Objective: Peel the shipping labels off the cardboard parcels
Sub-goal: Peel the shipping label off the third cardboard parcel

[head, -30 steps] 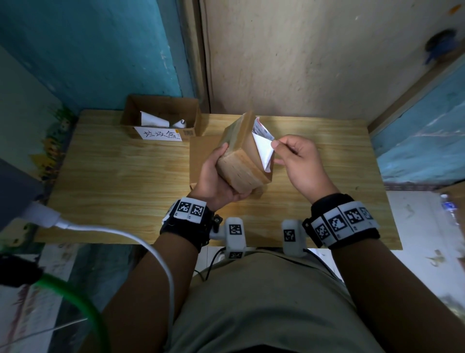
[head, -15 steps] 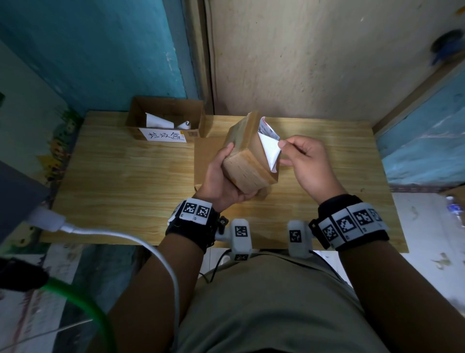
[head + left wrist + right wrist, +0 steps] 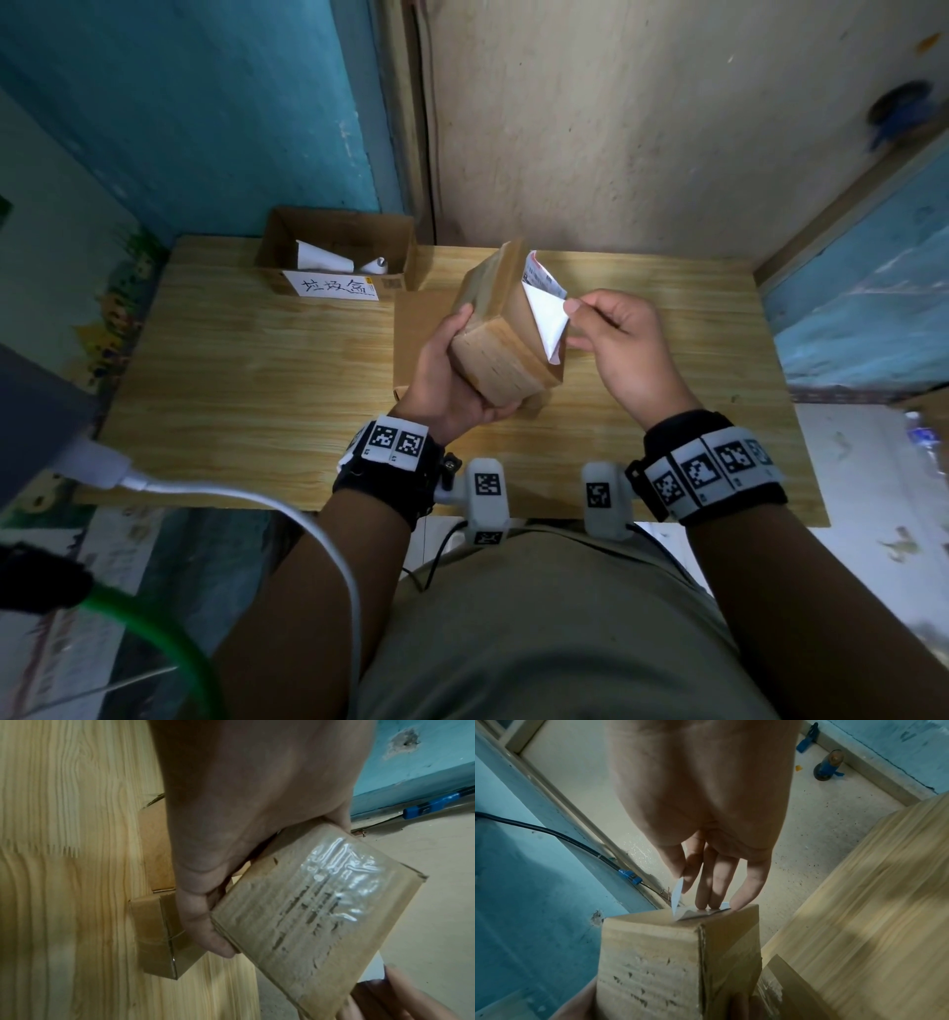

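My left hand (image 3: 452, 380) grips a taped cardboard parcel (image 3: 500, 339) from below and holds it tilted above the wooden table (image 3: 246, 370). A white shipping label (image 3: 547, 316) hangs half peeled from the parcel's right face, its blank back showing. My right hand (image 3: 611, 334) pinches the label's loose corner between thumb and forefinger. In the right wrist view the label (image 3: 677, 896) curls up off the parcel (image 3: 675, 959) while the other fingertips (image 3: 741, 902) touch the box top. The left wrist view shows the parcel's taped face (image 3: 318, 914) in my left hand (image 3: 231, 841).
Two more cardboard parcels (image 3: 162, 935) lie on the table under my hands. An open cardboard box (image 3: 339, 252) with a handwritten sign and peeled labels inside stands at the table's back left. A white cable (image 3: 231, 498) runs along the near left edge.
My right hand has drawn the label's corner further right and away from the parcel, so more of its white back shows. The left hand keeps the parcel in about the same place.
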A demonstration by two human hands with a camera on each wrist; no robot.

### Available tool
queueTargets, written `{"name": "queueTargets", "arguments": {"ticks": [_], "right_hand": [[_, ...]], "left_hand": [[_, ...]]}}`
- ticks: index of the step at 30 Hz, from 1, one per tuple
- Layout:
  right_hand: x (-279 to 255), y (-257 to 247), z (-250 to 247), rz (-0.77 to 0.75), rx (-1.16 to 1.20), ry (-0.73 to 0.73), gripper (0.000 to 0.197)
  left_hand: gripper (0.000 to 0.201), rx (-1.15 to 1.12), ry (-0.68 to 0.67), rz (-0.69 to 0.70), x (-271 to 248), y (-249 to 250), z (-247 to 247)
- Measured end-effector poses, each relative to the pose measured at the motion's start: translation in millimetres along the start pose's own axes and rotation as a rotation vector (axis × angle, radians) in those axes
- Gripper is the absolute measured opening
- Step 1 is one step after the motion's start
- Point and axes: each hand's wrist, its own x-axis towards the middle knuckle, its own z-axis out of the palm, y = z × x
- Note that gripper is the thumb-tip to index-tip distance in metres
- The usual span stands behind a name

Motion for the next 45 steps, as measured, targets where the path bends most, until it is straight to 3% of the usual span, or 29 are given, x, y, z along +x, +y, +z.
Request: {"name": "queueTargets", "arguments": {"ticks": [28,45], "right_hand": [[-1.1,0.6,-1.3,0.052,0.032,-0.019,0.029],[-1.2,-1.9,-2.5,0.046,0.026,-0.022,0.033]], "left_hand": [[0.050,-0.081,0.019,-0.018,2.2,-5.6,3.9],[0.056,-0.076,0.008,-0.018,-0.1,-6.5,4.6]]}}
